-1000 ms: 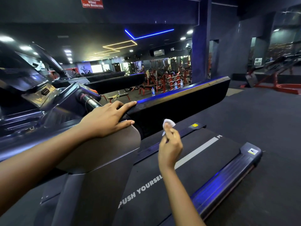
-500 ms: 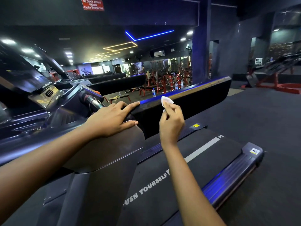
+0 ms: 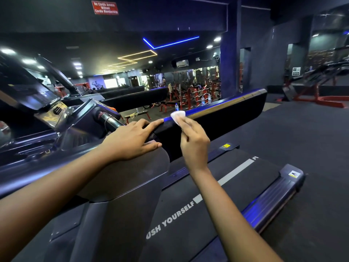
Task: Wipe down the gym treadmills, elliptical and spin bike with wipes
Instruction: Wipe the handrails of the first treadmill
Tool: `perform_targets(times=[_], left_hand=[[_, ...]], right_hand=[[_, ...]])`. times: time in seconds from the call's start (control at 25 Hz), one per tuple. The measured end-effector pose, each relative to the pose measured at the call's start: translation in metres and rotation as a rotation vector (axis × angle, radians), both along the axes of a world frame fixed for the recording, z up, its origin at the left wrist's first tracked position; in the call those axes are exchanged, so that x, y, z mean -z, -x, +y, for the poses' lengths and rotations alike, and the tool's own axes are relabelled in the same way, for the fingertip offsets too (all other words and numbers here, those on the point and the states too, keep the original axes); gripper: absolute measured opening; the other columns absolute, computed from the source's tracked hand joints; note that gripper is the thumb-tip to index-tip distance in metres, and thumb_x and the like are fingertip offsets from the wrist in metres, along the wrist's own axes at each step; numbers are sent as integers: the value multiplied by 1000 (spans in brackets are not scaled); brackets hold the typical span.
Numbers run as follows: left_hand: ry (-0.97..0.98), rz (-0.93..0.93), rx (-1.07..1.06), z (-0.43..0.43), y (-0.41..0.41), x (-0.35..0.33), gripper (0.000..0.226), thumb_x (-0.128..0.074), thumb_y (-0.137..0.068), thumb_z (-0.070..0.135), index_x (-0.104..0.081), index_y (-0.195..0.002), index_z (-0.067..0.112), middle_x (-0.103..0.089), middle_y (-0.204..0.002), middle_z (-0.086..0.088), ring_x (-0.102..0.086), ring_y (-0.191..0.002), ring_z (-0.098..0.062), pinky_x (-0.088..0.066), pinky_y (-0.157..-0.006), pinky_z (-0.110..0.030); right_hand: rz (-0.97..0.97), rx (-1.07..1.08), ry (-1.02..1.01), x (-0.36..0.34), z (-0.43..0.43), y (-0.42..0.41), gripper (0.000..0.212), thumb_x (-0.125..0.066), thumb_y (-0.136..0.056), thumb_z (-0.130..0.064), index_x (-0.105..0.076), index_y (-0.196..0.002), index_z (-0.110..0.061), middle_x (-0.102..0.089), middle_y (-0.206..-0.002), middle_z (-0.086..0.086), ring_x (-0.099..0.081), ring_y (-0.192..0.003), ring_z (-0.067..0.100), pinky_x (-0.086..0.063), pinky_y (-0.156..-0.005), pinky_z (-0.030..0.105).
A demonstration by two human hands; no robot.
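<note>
A dark treadmill fills the view, its long black handrail running up to the right and its belt printed "PUSH YOURSELF" below. My right hand pinches a small white wipe and holds it against the top edge of the handrail near its left end. My left hand rests flat, fingers straight, on the grey upright cover where the rail begins, index finger stretched along the rail. The console sits at the left.
More treadmills stand in a row behind this one. Red weight racks and water bottles lie beyond. A dark pillar rises at centre right, and a red-framed machine stands at far right on the dark rubber floor.
My right hand rose from above the belt and brought the wipe up onto the handrail's top edge. My left hand stayed in place on the upright cover.
</note>
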State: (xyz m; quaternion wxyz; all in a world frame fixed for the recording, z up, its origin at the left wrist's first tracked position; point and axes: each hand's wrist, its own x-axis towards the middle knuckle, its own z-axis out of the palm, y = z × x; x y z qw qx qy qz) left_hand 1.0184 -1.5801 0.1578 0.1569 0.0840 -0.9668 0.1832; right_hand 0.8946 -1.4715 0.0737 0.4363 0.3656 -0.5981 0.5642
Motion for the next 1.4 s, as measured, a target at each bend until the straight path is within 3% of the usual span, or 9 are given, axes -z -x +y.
perform_targets(times=[0.16, 0.32, 0.44, 0.68, 0.8, 1.0, 1.12, 1.28, 1.4], left_hand=[[-5, -10, -11, 2, -1, -1, 72, -35, -90, 60, -4, -150, 34, -40, -137, -4, -44, -122, -25, -41, -92, -36], [-64, -50, -30, 0, -2, -2, 73, -34, -89, 61, -3, -150, 36, -41, -137, -6, -42, -125, -25, -40, -95, -35], [-154, -42, 11, 5, 11, -9, 74, -35, -88, 62, -4, -150, 36, -38, -142, -6, -40, -130, -26, -37, -103, -40], [29, -112, 202, 38, 103, -15, 74, -34, -90, 62, 10, -146, 44, -17, -154, -5, -35, -134, -26, -36, -107, -42], [98, -194, 229, 46, 158, -17, 73, -33, -89, 63, 18, -139, 49, -7, -157, -6, -34, -134, -28, -36, -107, -43], [135, -292, 192, 58, 224, -22, 72, -35, -87, 65, 12, -141, 52, 1, -157, -4, -36, -132, -29, -38, -106, -42], [153, -336, 199, 56, 242, -10, 73, -23, -78, 81, 20, -132, 59, 1, -157, -5, -38, -131, -28, -34, -110, -41], [141, -304, 211, 52, 240, -7, 78, 15, -53, 91, 29, -125, 65, 2, -157, -1, -35, -132, -24, -35, -109, -40], [145, -303, 194, 53, 241, -6, 79, 18, -54, 90, 31, -126, 63, 6, -156, 0, -32, -134, -22, -35, -110, -38]], right_hand=[[136, 29, -98, 13, -6, -10, 35, -47, -82, 1, -69, -109, -5, -69, -102, 8, -62, -85, 22, -48, -79, 25], [107, -79, -83, 52, 9, -13, 36, -45, -84, 1, -69, -109, -7, -68, -104, 6, -61, -94, 15, -48, -87, 20], [-105, -90, 42, 57, 22, 6, 34, -51, -81, 3, -70, -106, -7, -69, -104, 6, -62, -96, 12, -46, -92, 17], [-463, -172, 292, 40, 69, 61, 33, -59, -82, 10, -70, -106, -9, -65, -107, -13, -60, -99, -7, -44, -88, 10], [-733, -183, 444, 53, 87, 103, 39, -55, -85, 6, -69, -105, -25, -66, -94, -24, -58, -77, -12, -40, -72, 2], [-999, -115, 653, 69, 97, 193, 35, -51, -87, 1, -69, -111, -18, -70, -105, 5, -59, -69, 6, -38, -57, 2], [-1004, -147, 663, 64, 91, 247, 40, -47, -87, 3, -67, -113, -19, -66, -113, -2, -60, -90, 7, -40, -65, 0], [-879, -55, 580, 42, 96, 312, 44, -43, -86, 9, -69, -111, -18, -66, -112, -4, -60, -105, 14, -43, -86, 16], [-656, -42, 440, 28, 95, 339, 39, -46, -87, 11, -69, -111, -9, -66, -113, 1, -58, -102, 7, -37, -85, 1]])
